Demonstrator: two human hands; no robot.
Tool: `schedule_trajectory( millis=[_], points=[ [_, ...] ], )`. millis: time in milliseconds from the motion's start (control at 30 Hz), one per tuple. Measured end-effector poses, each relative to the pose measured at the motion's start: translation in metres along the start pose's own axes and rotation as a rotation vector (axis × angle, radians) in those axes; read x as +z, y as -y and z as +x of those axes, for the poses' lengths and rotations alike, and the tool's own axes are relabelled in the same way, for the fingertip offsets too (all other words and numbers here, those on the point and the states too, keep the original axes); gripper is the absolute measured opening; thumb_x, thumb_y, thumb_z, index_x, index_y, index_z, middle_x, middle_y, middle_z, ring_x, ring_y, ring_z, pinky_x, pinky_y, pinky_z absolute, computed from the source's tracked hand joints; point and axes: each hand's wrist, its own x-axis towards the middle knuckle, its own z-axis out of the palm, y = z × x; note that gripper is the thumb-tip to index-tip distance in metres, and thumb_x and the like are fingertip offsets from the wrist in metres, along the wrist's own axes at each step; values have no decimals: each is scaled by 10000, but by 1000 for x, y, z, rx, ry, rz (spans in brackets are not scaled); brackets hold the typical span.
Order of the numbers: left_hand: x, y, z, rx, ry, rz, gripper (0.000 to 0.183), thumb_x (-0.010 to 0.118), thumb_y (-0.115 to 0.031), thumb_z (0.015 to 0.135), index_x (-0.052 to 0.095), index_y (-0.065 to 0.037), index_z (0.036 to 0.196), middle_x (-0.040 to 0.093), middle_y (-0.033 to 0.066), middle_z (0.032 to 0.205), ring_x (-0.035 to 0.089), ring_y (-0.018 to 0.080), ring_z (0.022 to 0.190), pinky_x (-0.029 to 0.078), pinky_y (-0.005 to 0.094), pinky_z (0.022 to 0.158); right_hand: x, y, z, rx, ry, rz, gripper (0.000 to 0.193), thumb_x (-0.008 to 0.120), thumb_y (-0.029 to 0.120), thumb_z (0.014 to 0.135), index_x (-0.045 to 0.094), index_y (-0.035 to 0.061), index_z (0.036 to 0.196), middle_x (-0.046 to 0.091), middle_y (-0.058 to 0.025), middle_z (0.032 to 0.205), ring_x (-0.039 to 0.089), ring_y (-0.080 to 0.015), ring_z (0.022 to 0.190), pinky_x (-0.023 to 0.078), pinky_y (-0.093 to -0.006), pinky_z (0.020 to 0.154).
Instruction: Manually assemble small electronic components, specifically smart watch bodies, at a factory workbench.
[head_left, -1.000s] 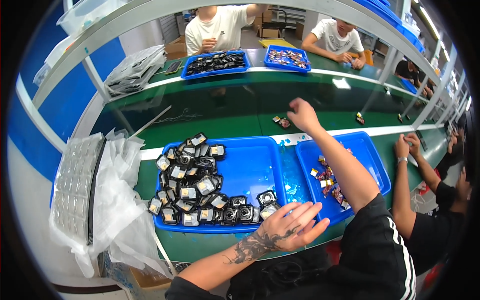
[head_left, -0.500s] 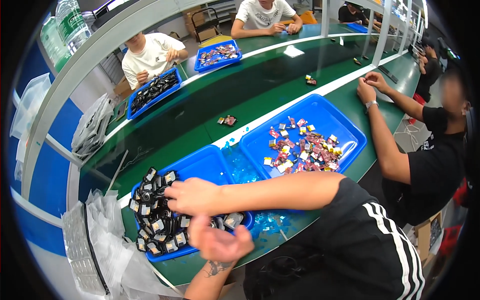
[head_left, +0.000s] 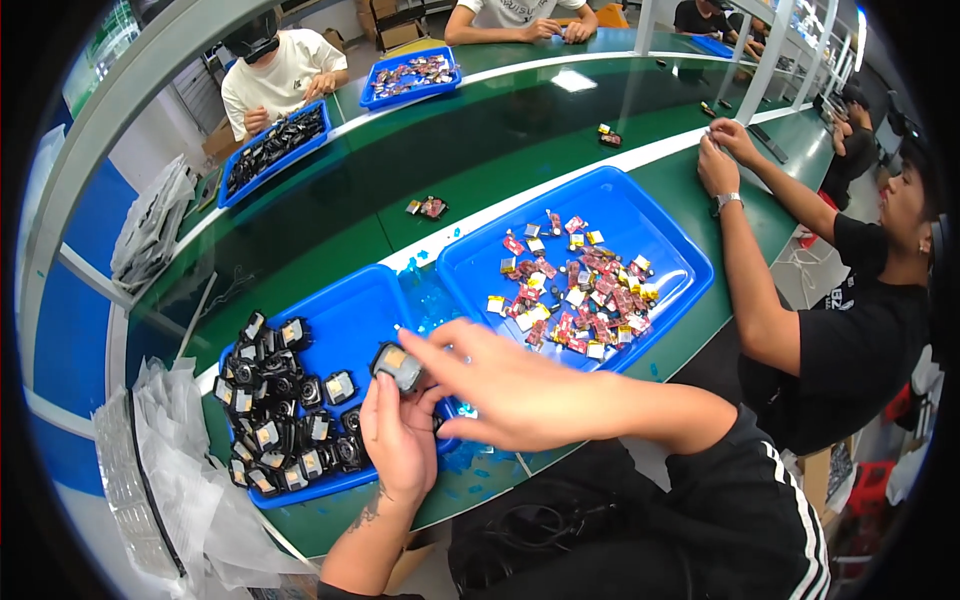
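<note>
Upright in my left hand (head_left: 400, 440) is a small black plastic housing (head_left: 398, 367) with a grey-and-tan face, gripped by the fingers. My right hand (head_left: 510, 385), smeared by motion, is beside it with its fingers apart, one stretched across near the housing's top edge. Whether that finger touches the housing is unclear. Beneath and to the left, a blue tray (head_left: 345, 300) carries a heap of similar black housings (head_left: 275, 400). A second blue tray (head_left: 480, 260), to the right, has many small red circuit boards with yellow-and-silver parts (head_left: 600, 290).
Blue scraps (head_left: 425, 300) litter the green bench between the trays. A few boards (head_left: 430, 207) lie on the green belt beyond. Clear plastic trays and bags (head_left: 165, 440) stand at left. A co-worker (head_left: 840, 290) sits at right; others work across the belt.
My hands have come up from the heap, the left one now with a housing in it. My right hand has moved to the right, beside that housing. The view has shifted slightly.
</note>
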Motion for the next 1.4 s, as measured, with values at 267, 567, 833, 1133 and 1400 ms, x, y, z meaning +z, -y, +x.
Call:
schedule_trajectory(
  millis=[267,567,833,1133,1400],
  points=[
    [-7,-12,3,-202,41,77,332,432,-202,1026,536,60,1200,652,217,1080,693,247,864,572,299,736,-96,-89,-61,333,-93,-587,189,744,73,732,696,41,912,625,-108,956,584,-302,957,474,-385,837],
    [-10,-20,5,-281,6,93,291,454,-109,995,520,52,1229,622,233,1167,664,303,1030,578,329,840,-90,-72,-54,492,-483,547,139,717,25,818,653,-8,937,659,-81,936,624,-136,893,504,-270,813],
    [-11,-16,8,-293,42,-106,331,419,-148,1028,483,67,1270,595,179,1197,603,341,1141,534,366,954,-70,-65,-43,430,-326,682,255,743,-58,702,529,65,766,561,-47,924,548,-123,900,448,-235,787],
    [-12,-14,7,-230,-96,-88,308,420,-133,1026,500,40,1267,617,166,1179,622,312,1119,563,337,895,-42,-50,-36,503,-414,327,126,684,-10,838,652,-2,960,619,9,845,585,-49,772,472,-189,661],
    [-10,-14,6,-165,-91,-28,302,457,-121,1012,515,37,1262,624,154,1183,642,279,1078,559,350,893,-44,-44,-31,195,164,-291,165,710,18,777,695,34,941,653,-100,872,644,-263,829,514,-343,747]
  ],
)
